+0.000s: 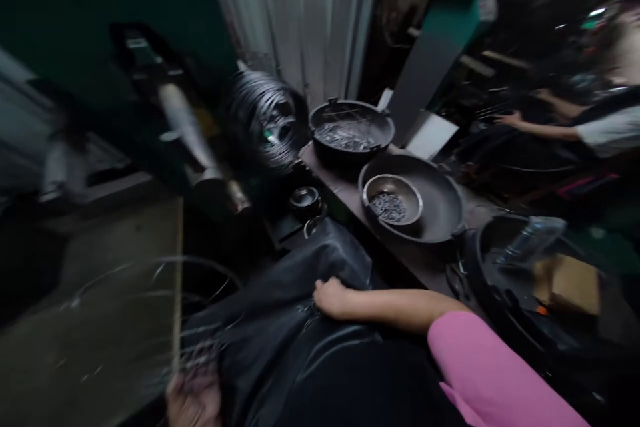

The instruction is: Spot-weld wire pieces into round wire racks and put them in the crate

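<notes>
Black, smooth sheeting or cloth point(280, 320) lies over my lap and rises to a bump in front of me. My right hand point(331, 298), at the end of a pink sleeve point(495, 373), rests on it with fingers curled closed. A small shiny bit shows beside its fingertips, too blurred to name. Low at the left, my left hand point(194, 390) is smeared by motion at the edge of the black sheeting. Pale streaks like thin metal pieces cross its fingers; whether they are held does not show.
A coil of wire point(263, 120) stands ahead. On a bench are a black pan point(353, 130) of small metal pieces and a wider pan point(440, 207) holding a metal bowl point(400, 193). Right: a black tub point(483, 267) with a cardboard box point(570, 283), and another person's hand point(513, 120).
</notes>
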A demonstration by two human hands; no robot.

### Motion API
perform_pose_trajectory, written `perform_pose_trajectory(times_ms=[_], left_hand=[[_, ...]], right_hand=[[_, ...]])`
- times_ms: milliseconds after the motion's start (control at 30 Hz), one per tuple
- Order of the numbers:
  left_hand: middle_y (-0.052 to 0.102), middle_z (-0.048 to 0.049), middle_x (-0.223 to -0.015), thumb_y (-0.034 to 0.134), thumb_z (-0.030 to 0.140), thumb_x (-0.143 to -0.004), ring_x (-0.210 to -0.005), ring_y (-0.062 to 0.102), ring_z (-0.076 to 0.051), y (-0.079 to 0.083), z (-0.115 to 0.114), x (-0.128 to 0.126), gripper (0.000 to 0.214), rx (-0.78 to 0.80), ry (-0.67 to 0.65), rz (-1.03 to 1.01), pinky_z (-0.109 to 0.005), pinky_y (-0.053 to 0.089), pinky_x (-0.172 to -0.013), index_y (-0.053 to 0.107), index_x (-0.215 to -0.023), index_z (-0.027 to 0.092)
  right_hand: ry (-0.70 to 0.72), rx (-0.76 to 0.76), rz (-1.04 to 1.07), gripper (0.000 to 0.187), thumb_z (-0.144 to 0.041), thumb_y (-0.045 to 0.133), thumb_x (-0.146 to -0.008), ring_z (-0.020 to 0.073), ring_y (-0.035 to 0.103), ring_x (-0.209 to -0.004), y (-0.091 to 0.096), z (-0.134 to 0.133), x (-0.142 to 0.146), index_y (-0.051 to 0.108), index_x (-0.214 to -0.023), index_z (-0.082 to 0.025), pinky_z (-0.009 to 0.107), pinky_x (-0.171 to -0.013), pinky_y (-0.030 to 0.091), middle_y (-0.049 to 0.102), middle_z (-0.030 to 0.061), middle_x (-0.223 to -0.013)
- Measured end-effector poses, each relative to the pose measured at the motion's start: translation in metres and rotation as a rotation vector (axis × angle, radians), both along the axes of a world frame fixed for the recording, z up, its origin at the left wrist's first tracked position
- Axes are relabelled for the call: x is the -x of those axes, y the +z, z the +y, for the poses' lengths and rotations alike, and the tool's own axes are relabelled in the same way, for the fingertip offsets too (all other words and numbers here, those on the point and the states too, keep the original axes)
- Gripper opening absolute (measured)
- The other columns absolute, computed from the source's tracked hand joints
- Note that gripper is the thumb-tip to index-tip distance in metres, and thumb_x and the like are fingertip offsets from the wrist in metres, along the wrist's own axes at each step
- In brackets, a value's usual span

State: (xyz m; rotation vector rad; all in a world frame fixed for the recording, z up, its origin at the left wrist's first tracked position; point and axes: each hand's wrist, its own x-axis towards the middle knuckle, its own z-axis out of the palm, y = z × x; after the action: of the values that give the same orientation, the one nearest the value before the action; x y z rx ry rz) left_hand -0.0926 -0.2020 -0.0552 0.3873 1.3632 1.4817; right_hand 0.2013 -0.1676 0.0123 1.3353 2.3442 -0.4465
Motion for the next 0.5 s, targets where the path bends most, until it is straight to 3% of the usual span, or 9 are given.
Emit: perform_pose_trajectory(times_ms=[133,300,500], left_hand=[[0.065,-0.0046,-0.093,0.060,0.038,-0.067,-0.100,0.058,-0.024,0.000,0.003,0.001,0.025,0.023,0.113,-0.174,-0.038,0.050,-0.080,0.059,-0.082,0.019],[0.066,-0.0042,-0.094,0.060,0.036,-0.066,-0.100,0.058,-0.023,0.000,0.003,-0.002,0.023,-0.041,0.148,-0.183,-0.039,0.047,-0.085,0.059,-0.082,0.020],[0.067,-0.0021,-0.087,0.061,0.034,-0.064,-0.096,0.060,-0.020,0.003,0.003,-0.003,0.021,-0.047,0.184,-0.239,-0.039,0.042,-0.093,0.059,-0.080,0.020]], right_hand=[[0.001,0.058,-0.046,0.023,-0.002,0.044,-0.080,0.0243,0.065,-0.079,0.010,0.017,-0.006,0.063,-0.093,-0.006,0.035,-0.060,0.054,0.061,0.0230,-0.101],[0.014,0.088,-0.089,0.028,-0.007,0.040,-0.084,0.0224,0.066,-0.082,0.020,0.034,-0.008,0.064,-0.098,-0.010,0.029,-0.061,0.053,0.062,0.0191,-0.102],[0.104,0.108,-0.141,0.024,-0.003,0.045,-0.079,0.0231,0.064,-0.081,0.011,0.029,0.016,0.067,-0.089,-0.008,0.033,-0.064,0.050,0.063,0.0199,-0.097]])
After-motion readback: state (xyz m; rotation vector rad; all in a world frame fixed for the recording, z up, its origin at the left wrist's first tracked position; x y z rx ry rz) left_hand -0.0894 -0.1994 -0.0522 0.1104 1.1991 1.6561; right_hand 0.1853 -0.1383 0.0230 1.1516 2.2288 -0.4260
